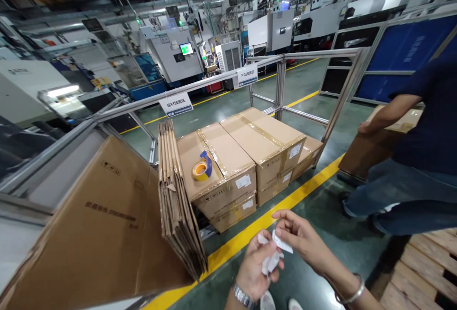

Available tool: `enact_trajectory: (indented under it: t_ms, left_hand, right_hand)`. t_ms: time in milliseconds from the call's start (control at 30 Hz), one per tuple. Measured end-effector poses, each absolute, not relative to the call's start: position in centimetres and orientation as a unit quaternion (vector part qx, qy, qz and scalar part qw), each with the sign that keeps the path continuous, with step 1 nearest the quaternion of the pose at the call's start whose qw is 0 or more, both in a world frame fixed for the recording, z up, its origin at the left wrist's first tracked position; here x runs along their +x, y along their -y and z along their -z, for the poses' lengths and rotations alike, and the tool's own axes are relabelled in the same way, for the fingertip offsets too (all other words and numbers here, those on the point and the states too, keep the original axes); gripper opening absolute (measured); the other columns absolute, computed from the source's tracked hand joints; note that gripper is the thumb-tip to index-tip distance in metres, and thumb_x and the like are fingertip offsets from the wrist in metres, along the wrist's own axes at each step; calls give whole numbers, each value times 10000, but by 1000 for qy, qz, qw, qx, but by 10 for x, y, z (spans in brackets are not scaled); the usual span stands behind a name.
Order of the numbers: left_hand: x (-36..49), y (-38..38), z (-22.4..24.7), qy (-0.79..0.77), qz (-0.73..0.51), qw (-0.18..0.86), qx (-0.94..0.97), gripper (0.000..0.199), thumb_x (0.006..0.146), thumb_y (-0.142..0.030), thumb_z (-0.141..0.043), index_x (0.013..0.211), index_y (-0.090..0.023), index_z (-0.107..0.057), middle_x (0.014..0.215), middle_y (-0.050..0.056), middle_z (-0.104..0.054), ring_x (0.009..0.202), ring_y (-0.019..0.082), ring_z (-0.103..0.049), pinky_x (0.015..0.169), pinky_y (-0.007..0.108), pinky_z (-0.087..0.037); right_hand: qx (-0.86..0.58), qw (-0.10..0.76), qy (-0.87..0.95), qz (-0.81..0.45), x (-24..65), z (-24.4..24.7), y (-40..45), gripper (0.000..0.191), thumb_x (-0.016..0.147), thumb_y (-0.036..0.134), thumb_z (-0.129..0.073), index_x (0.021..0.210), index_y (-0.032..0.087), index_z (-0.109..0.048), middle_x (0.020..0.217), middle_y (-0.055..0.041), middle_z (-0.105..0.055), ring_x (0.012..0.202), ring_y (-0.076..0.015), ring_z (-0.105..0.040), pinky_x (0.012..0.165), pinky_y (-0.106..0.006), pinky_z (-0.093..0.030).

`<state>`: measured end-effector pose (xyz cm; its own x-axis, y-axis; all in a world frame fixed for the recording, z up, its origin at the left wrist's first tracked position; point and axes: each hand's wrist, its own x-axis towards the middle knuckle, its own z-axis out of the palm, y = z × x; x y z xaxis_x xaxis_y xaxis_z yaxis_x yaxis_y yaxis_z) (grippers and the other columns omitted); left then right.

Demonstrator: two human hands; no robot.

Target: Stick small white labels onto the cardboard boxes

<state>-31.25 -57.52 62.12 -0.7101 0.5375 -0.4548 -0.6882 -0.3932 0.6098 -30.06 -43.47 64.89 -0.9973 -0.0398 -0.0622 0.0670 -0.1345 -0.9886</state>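
My left hand [257, 263], with a metal watch at the wrist, is closed around crumpled white paper [270, 261]. Close beside it, my right hand [300, 237] pinches a small white paper slip [282, 242] between thumb and fingers. The slip lies right against the crumpled paper, and I cannot tell whether the two are joined. Both hands are held over the floor, in front of the taped cartons [228, 155]. On the left carton rests a tape dispenser [203, 167] with a blue body and a yellow roll.
Flattened cardboard [176, 205] stands upright beside the cartons, with a large sheet [107, 219] leaning at left. A metal rail frame [214, 79] runs behind. At right, a co-worker [403, 157] holds a carton [371, 148]. A wooden pallet [417, 272] lies at lower right.
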Motion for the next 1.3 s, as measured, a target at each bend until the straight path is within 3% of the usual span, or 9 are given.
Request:
enact_trajectory:
  t_ms: [133,233,367,567,700,1000,1167,1300]
  left_hand:
    - [-312,580,-631,-444,-830,330,-69,332,618,-323,-746,775,-165,-499,586,-11,-610,433,96,-554,291,133,-297]
    - [-313,582,-636,-466,-828,306,-57,298,632,-315,-730,757,-142,-522,580,-1,-609,454,105,-566,306,143,-338]
    - [-314,584,-644,-498,-818,284,-49,288,658,-326,-720,730,-138,-514,601,-9,-601,466,90,-558,322,140,-354]
    - [-316,588,-649,-548,-788,279,-19,296,700,-381,-679,766,-136,-527,602,1,-602,471,88,-532,360,164,-386]
    - [-316,590,-647,-580,-768,272,7,286,730,-390,-649,764,-121,-557,508,-3,-579,416,72,-474,381,171,-375]
    - [-314,594,-653,-662,-703,255,47,316,747,-445,-604,707,-133,-568,558,-21,-495,444,79,-423,375,194,-335]
    - [-313,598,-657,-695,-677,196,142,276,813,-377,-540,692,-139,-608,687,20,-549,637,124,-504,587,237,-394]
    - [-314,601,-662,-725,-641,165,189,295,842,-373,-494,703,-153,-633,715,41,-581,711,161,-536,669,265,-394]
  right_hand:
    - [-9,12,-685,729,-299,-651,437,324,821,418,-566,1035,190,-482,659,36,-500,565,-105,-465,511,-228,-355]
    - [-24,-28,-723,690,-296,-652,438,197,847,373,-542,936,197,-525,662,23,-503,587,-120,-475,530,-245,-373]
    - [-60,-127,-780,610,-289,-654,437,63,841,251,-561,847,214,-612,867,-39,-549,829,-171,-502,735,-307,-385]
    - [-196,-223,-862,411,-281,-657,437,179,865,93,-501,981,213,-565,809,-26,-583,743,-151,-491,653,-291,-384]
    - [-193,-233,-861,409,-281,-655,440,171,862,73,-499,968,202,-540,805,-25,-596,741,-149,-504,650,-288,-399]
    - [-162,-241,-851,439,-272,-654,450,147,848,93,-535,946,203,-542,795,-19,-598,730,-137,-526,648,-265,-425]
    - [-129,-211,-853,460,-270,-655,453,25,855,175,-554,850,195,-569,710,-3,-582,660,-123,-531,591,-238,-425]
    - [-89,-156,-866,467,-268,-660,453,108,867,232,-534,783,197,-594,687,2,-594,636,-117,-550,578,-224,-434]
